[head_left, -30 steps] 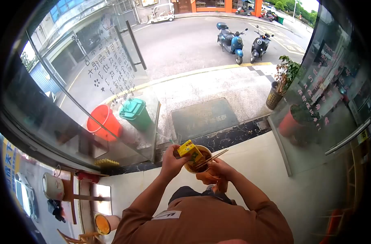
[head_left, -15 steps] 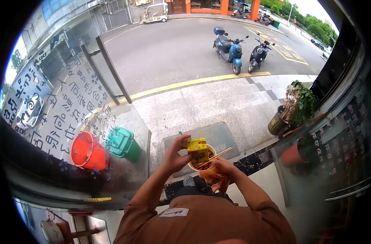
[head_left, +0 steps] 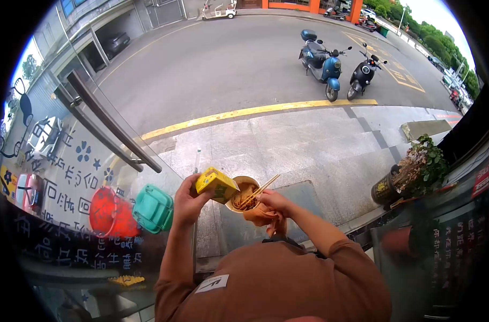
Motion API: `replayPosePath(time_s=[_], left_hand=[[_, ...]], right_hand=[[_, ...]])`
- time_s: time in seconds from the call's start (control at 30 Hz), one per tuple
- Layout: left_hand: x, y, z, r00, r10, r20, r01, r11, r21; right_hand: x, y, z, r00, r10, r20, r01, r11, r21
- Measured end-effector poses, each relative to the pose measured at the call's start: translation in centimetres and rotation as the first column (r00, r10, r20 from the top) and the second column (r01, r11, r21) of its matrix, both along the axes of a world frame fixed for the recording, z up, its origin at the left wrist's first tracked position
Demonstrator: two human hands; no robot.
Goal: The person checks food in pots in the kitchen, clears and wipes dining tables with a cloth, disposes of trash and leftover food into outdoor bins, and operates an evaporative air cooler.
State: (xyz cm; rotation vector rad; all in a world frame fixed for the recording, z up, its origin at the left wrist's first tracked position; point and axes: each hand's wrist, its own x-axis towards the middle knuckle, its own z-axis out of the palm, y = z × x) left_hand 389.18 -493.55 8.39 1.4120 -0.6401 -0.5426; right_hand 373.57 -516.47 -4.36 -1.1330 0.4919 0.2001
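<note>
The yellow box (head_left: 216, 185) is grasped by the left hand (head_left: 188, 201), at about two o'clock from its palm, while the chopsticks (head_left: 268, 184) are pinched in the right hand (head_left: 276, 202). The bowl (head_left: 246, 183) of noodles is seen at nine o'clock from the right hand, its left rim overlapped by the box, with an orange cloth (head_left: 262, 214) bunched at seven o'clock and the green bin (head_left: 153, 208) seen through the glass door (head_left: 172, 185) at the left hand's nine o'clock. The box is tilted, its lower face darkly printed.
</note>
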Motion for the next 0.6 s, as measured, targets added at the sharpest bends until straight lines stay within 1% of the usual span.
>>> replayPosePath(time_s=[0.03, 0.07, 0.1, 0.13, 0.17, 0.2, 0.27, 0.3, 0.33, 0.37, 0.4, 0.43, 0.47, 0.53, 0.57, 0.6], left_hand=[[1.5, -1.4, -1.0, 0.998, 0.06, 0.026, -0.06, 0.998, 0.017], [3.1, -2.7, -2.2, 0.991, 0.121, 0.049, -0.123, 0.992, 0.036], [5.2, -3.9, -4.1, 0.99, 0.136, 0.037, -0.135, 0.991, -0.02], [6.9, -5.5, -5.6, 0.982, 0.189, 0.024, -0.188, 0.98, -0.063], [8.6, -7.2, -6.5, 0.98, 0.201, 0.003, -0.199, 0.975, -0.1], [10.3, -8.1, -7.0, 0.977, 0.211, -0.024, -0.212, 0.971, -0.108], [12.1, -9.4, -6.5, 0.961, 0.271, -0.05, -0.275, 0.957, -0.089], [13.5, -10.4, -6.4, 0.953, 0.303, 0.019, -0.3, 0.949, -0.096], [14.7, -10.8, -5.3, 0.955, 0.296, 0.021, -0.296, 0.955, -0.037], [16.0, -11.6, -4.5, 0.951, 0.31, -0.004, -0.31, 0.95, -0.049], [17.5, -12.6, -3.9, 0.947, 0.319, -0.041, -0.321, 0.942, -0.101], [19.4, -13.4, -3.8, 0.934, 0.356, -0.022, -0.357, 0.931, -0.076], [20.4, -13.1, -4.2, 0.932, 0.363, 0.009, -0.362, 0.93, -0.06], [24.6, -14.1, -5.7, 0.924, 0.38, -0.052, -0.383, 0.922, -0.059], [26.2, -14.3, -6.6, 0.921, 0.384, -0.064, -0.387, 0.921, -0.048], [28.4, -14.8, -7.6, 0.931, 0.353, -0.088, -0.356, 0.934, -0.022]], right_hand=[[2.1, -1.8, -1.3, 1.0, 0.002, 0.015, -0.003, 0.999, 0.048], [3.8, -3.4, -2.4, 1.0, 0.019, 0.011, -0.019, 0.998, 0.052], [5.4, -4.9, -3.4, 0.998, 0.061, 0.003, -0.061, 0.996, 0.061], [8.0, -8.1, -3.6, 0.994, 0.105, 0.011, -0.105, 0.994, 0.039], [10.2, -10.1, -5.5, 0.992, 0.097, 0.087, -0.098, 0.995, 0.011], [12.5, -12.1, -6.4, 0.989, 0.114, 0.09, -0.117, 0.993, 0.029], [15.1, -14.4, -7.4, 0.989, 0.148, 0.013, -0.148, 0.989, 0.022], [16.5, -15.6, -5.7, 0.987, 0.16, -0.03, -0.159, 0.986, 0.04], [18.0, -16.5, -4.0, 0.981, 0.179, -0.076, -0.176, 0.983, 0.053], [19.6, -17.5, -4.3, 0.977, 0.192, -0.09, -0.188, 0.981, 0.05], [21.6, -18.6, -4.6, 0.975, 0.2, -0.094, -0.197, 0.98, 0.042], [23.7, -19.4, -3.8, 0.972, 0.213, -0.099, -0.211, 0.977, 0.03], [25.0, -19.4, -4.8, 0.975, 0.213, -0.063, -0.21, 0.977, 0.049], [29.0, -20.5, -5.8, 0.97, 0.238, -0.05, -0.233, 0.967, 0.102], [31.1, -20.8, -6.1, 0.965, 0.255, -0.055, -0.25, 0.965, 0.082], [33.1, -21.1, -7.1, 0.965, 0.253, -0.066, -0.247, 0.966, 0.081]])
